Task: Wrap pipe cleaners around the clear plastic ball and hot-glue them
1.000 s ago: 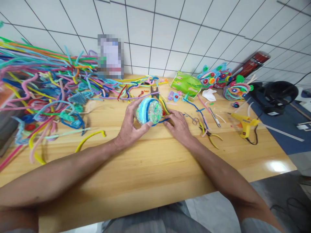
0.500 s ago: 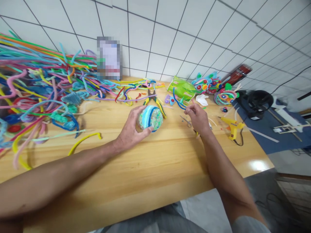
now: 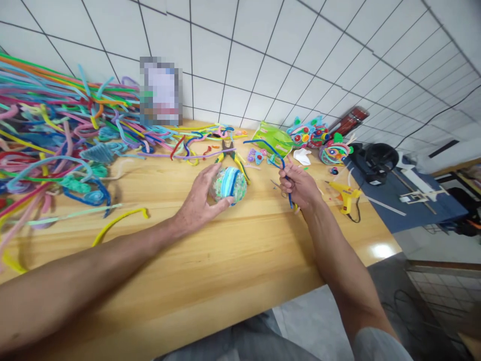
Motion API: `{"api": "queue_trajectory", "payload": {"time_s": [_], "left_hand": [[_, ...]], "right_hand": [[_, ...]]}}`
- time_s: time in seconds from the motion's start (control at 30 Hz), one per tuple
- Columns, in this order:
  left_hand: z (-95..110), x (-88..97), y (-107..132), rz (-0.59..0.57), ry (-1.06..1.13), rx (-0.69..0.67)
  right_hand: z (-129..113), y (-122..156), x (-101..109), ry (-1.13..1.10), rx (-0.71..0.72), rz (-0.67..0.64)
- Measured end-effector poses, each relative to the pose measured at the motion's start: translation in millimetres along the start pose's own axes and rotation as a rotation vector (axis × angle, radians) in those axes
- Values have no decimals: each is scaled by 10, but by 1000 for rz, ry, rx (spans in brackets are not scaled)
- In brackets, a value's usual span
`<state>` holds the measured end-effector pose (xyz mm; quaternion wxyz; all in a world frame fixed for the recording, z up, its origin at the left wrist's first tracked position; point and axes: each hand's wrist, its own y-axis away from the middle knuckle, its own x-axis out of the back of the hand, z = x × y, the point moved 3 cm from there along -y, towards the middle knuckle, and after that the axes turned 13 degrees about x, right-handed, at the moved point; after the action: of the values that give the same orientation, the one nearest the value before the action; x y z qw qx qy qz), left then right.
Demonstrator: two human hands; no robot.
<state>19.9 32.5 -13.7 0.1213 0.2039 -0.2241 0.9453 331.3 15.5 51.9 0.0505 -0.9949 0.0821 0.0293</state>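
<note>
My left hand [image 3: 198, 201] wraps around a round ball [image 3: 228, 184] wound from blue, white and green pipe cleaners, resting on the wooden table [image 3: 210, 260] at the centre. My right hand [image 3: 296, 186] is closed in a fist on a dark blue pipe cleaner [image 3: 271, 149], which rises from the fist and curves up and left. The two hands are a short way apart.
A big heap of coloured pipe cleaners [image 3: 56, 135] fills the left. A loose yellow pipe cleaner [image 3: 118, 223] lies in front of it. Pliers [image 3: 231, 153], a green packet [image 3: 272, 136], finished colourful figures [image 3: 319, 140] and a yellow glue gun [image 3: 343, 194] lie behind and right.
My right hand left the ball, moved right, picked up the dark blue pipe cleaner and lifted it. My left hand kept holding the ball. The view swung slightly right.
</note>
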Motion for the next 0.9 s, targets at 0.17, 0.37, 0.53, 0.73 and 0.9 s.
{"api": "queue_trajectory", "payload": {"time_s": [0.17,0.37,0.53,0.73,0.9], "left_hand": [[-15,19,9,58,21,-20],[208,185,25,133,37,-107],[757,300,216,0,84,-244],[1067,201,299,-448,629,312],[959,273,120,-293,725,472]], "right_hand": [[-176,84,-63,-79,-21,9],[-289,246,-196,-134,1,-28],[-377,577,-362,104,157,-46],[-538,1109,-850,609,451,-447],[-383,1117,-878,800,564,-510]]}}
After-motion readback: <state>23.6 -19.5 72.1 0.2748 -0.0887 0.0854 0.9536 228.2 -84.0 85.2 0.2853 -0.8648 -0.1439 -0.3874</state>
